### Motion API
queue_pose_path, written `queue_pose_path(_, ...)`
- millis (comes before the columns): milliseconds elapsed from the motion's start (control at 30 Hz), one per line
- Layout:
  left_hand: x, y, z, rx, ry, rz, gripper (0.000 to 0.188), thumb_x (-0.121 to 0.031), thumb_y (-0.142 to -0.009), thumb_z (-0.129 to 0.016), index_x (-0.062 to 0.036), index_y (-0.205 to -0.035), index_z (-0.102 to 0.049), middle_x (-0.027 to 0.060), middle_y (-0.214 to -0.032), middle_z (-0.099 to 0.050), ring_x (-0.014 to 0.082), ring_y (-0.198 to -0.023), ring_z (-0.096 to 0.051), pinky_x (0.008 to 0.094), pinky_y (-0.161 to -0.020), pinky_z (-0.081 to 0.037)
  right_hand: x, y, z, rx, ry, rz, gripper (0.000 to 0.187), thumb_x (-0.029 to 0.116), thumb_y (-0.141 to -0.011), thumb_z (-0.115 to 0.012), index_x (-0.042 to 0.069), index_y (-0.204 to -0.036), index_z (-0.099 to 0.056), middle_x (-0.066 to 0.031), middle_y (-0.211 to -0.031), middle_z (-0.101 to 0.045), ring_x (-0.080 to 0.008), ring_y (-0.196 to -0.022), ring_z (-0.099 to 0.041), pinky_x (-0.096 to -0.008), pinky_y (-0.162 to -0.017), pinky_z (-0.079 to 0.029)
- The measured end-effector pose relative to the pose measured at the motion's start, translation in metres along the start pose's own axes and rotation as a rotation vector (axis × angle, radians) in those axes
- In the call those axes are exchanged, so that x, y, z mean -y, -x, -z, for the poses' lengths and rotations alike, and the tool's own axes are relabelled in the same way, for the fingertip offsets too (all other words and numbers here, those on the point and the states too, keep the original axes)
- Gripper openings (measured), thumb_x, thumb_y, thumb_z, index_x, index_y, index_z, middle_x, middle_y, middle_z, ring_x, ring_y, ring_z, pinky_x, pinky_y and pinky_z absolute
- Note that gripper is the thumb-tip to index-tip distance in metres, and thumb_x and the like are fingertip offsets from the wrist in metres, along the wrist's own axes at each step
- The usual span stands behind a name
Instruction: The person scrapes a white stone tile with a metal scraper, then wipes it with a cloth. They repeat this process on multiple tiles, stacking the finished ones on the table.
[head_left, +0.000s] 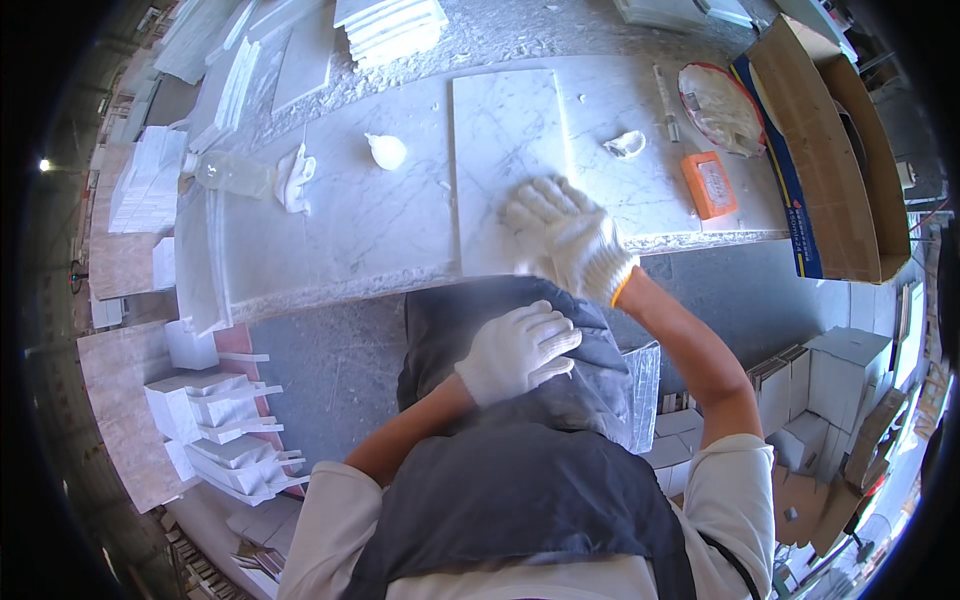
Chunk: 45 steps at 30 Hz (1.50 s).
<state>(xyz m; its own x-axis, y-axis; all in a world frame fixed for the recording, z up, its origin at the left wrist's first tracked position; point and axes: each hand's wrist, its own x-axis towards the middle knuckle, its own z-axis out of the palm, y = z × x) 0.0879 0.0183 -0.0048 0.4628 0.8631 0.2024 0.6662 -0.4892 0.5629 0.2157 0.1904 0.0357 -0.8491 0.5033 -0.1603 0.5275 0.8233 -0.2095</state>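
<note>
A white marble tile (pixel 505 130) with grey veins lies flat on a larger marble slab (pixel 350 215) in front of me. My right hand (pixel 565 228), in a knitted white glove with a yellow-edged cuff, rests on the tile's near right part, its fingers stretched out and lying flat. In a white glove too, my left hand (pixel 515 350) is held before my dark apron (pixel 540 480), short of the slab's front edge. Its fingers are extended and nothing shows in them. To the right of the tile sit a crumpled white scrap (pixel 626 145) and an orange block with a pale face (pixel 708 185).
Left on the slab are a clear bottle (pixel 232 174), a white rag (pixel 295 180) and a round white lump (pixel 386 152). Farther right lie a thin stick (pixel 665 100), a red-rimmed round item (pixel 720 108) and an open cardboard box (pixel 860 150). Stacked tiles (pixel 390 25) stand behind.
</note>
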Motion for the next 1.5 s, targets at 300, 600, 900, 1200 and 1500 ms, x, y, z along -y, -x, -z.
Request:
queue_pose_path(300, -0.002, 0.003, 0.01, 0.001, 0.04, 0.05, 0.033, -0.034, -0.09, -0.079, -0.0149, -0.117, -0.078, 0.0056, -0.116, -0.074, 0.0274, -0.113, -0.07, 0.0407, -0.093, -0.058, 0.017, 0.084, -0.039, -0.544, -0.515, -0.007, 0.036, 0.018, -0.083, -0.079, 0.005, -0.117, -0.075, -0.0128, -0.1, -0.076, -0.0344, -0.091, -0.072, -0.0438, -0.079, -0.058)
queue_pose_path(600, 0.004, 0.001, 0.008, -0.017, 0.121, 0.14, 0.028, -0.03, -0.087, -0.082, -0.0161, -0.112, -0.08, 0.0056, -0.109, -0.075, 0.0283, -0.111, -0.071, 0.0425, -0.091, -0.059, 0.034, 0.107, -0.064, -0.629, -0.615, -0.345, 0.043, 0.009, -0.086, -0.08, 0.005, -0.127, -0.07, -0.0119, -0.086, -0.071, -0.0332, -0.076, -0.069, -0.0432, -0.068, -0.055)
queue_pose_path(900, 0.008, -0.003, 0.002, -0.098, 0.128, 0.115, 0.024, -0.032, -0.088, -0.081, -0.0139, -0.105, -0.081, 0.0054, -0.096, -0.076, 0.0298, -0.102, -0.072, 0.0422, -0.09, -0.058, 0.022, 0.09, -0.051, -0.628, -0.56, -0.387, 0.041, 0.009, -0.088, -0.08, 0.005, -0.128, -0.073, -0.0096, -0.092, -0.075, -0.0291, -0.08, -0.072, -0.0374, -0.075, -0.058)
queue_pose_path(1200, 0.012, -0.007, -0.001, -0.081, 0.059, 0.047, 0.025, -0.027, -0.087, -0.082, -0.0158, -0.11, -0.08, 0.003, -0.101, -0.076, 0.0282, -0.103, -0.073, 0.0416, -0.087, -0.059, -0.065, 0.039, -0.038, -0.792, -0.172, -0.666, 0.035, 0.029, -0.093, -0.08, 0.017, -0.125, -0.076, -0.0103, -0.101, -0.072, -0.0301, -0.08, -0.073, -0.0404, -0.07, -0.058)
queue_pose_path(1500, 0.011, 0.0, -0.001, -0.062, 0.055, 0.081, 0.024, -0.031, -0.09, -0.079, -0.0153, -0.109, -0.078, 0.0032, -0.101, -0.076, 0.0286, -0.101, -0.073, 0.0416, -0.089, -0.059, -0.098, -0.001, -0.027, -0.863, -0.191, -0.575, 0.018, 0.025, -0.097, -0.075, 0.019, -0.112, -0.081, -0.01, -0.108, -0.073, -0.0298, -0.084, -0.073, -0.0406, -0.075, -0.059)
